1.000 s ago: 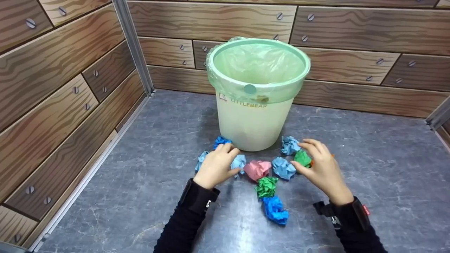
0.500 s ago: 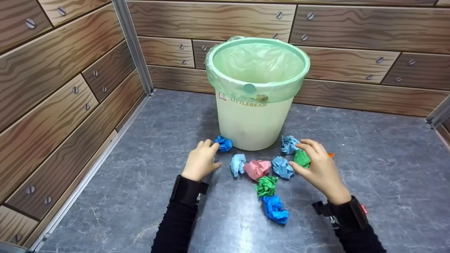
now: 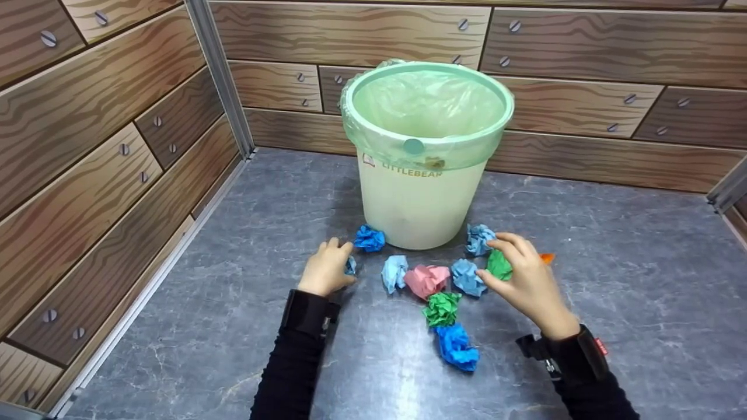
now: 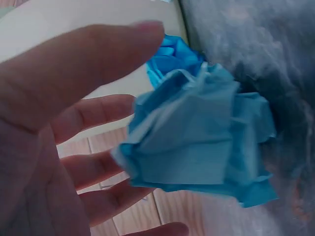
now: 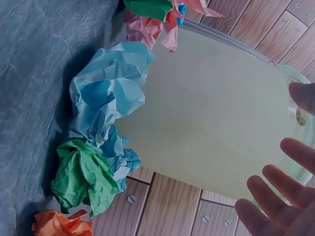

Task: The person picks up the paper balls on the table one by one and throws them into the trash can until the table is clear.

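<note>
My left hand (image 3: 325, 269) hovers low around a light blue crumpled paper ball (image 4: 192, 132) left of the bin. In the left wrist view the thumb lies above the ball, and fingers reach behind its near side without a visible pinch. A dark blue paper ball (image 3: 369, 238) sits just beyond, against the bin's base. On the other side, my right hand (image 3: 528, 286) is held with spread fingers above a green paper ball (image 5: 84, 177). The right wrist view shows that hand apart from the balls. Two light blue balls (image 3: 468, 277) (image 3: 480, 240) and an orange one (image 5: 61, 224) lie around the green ball.
A pale green bin (image 3: 417, 204) with a clear liner stands behind the balls. Across the middle of the grey floor (image 3: 210, 326) lie light blue (image 3: 395, 273), pink (image 3: 428, 281), green (image 3: 442, 309) and dark blue (image 3: 457, 348) paper balls. Wood-patterned walls (image 3: 362, 29) enclose the back and left.
My left hand has moved left and slightly down, away from the middle light blue ball, uncovering the dark blue one. My right hand has barely shifted.
</note>
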`<control>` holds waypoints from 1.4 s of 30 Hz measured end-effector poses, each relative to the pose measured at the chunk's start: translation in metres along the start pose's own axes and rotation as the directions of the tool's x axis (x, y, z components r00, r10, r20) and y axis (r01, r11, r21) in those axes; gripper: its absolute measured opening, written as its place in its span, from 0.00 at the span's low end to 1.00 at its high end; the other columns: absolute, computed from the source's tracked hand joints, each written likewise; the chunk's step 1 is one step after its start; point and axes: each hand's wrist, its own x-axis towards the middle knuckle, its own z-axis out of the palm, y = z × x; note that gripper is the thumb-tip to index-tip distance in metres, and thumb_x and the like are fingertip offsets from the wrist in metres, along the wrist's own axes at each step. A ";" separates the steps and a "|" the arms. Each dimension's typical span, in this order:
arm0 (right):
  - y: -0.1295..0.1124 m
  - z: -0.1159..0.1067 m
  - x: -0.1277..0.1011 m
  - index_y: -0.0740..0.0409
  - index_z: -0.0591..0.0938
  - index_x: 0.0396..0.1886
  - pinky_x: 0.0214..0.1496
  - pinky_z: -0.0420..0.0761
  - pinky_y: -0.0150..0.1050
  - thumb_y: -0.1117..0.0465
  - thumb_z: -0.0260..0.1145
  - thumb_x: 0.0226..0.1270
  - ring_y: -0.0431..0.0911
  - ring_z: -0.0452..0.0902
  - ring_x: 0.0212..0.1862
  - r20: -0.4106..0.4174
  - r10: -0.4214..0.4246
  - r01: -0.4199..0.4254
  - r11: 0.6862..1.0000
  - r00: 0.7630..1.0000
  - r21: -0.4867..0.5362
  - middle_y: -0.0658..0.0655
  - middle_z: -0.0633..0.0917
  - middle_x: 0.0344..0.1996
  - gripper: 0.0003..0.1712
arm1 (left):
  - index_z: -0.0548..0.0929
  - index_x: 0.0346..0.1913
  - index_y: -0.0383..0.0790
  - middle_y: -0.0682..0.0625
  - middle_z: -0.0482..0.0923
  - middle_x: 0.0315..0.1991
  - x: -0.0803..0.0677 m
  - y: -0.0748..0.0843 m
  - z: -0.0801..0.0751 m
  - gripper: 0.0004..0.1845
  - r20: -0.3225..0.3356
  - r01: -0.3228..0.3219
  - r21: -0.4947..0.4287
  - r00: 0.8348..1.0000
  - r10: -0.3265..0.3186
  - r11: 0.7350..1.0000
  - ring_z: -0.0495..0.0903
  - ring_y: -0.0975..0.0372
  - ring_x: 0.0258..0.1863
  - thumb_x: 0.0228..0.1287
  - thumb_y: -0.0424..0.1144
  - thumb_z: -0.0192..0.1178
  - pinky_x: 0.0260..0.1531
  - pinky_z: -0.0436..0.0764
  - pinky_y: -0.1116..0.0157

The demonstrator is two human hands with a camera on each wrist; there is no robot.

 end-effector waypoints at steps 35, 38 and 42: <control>0.003 0.004 -0.006 0.56 0.73 0.41 0.42 0.63 0.46 0.45 0.58 0.43 0.50 0.63 0.44 0.183 -0.019 0.034 0.997 0.983 -0.076 0.58 0.70 0.42 0.26 | 0.70 0.39 0.40 0.46 0.64 0.37 0.001 0.009 -0.010 0.23 -0.267 -0.109 -0.066 0.960 0.087 0.992 0.65 0.57 0.33 0.33 0.39 0.62 0.23 0.70 0.64; 0.003 0.005 -0.006 0.57 0.73 0.40 0.41 0.64 0.45 0.46 0.58 0.43 0.50 0.64 0.43 0.189 -0.021 0.037 0.996 0.982 -0.081 0.57 0.70 0.41 0.25 | 0.69 0.42 0.40 0.46 0.63 0.41 0.000 0.016 -0.020 0.24 -0.358 -0.139 -0.102 0.929 0.094 0.985 0.64 0.58 0.37 0.35 0.40 0.62 0.25 0.70 0.65; 0.003 0.006 -0.006 0.57 0.74 0.39 0.41 0.64 0.45 0.47 0.59 0.42 0.49 0.64 0.42 0.185 -0.021 0.037 0.996 0.983 -0.082 0.58 0.70 0.41 0.25 | 0.69 0.45 0.40 0.45 0.61 0.45 -0.003 0.027 -0.037 0.26 -0.499 -0.184 -0.154 0.862 0.084 0.971 0.63 0.58 0.40 0.36 0.40 0.61 0.29 0.71 0.66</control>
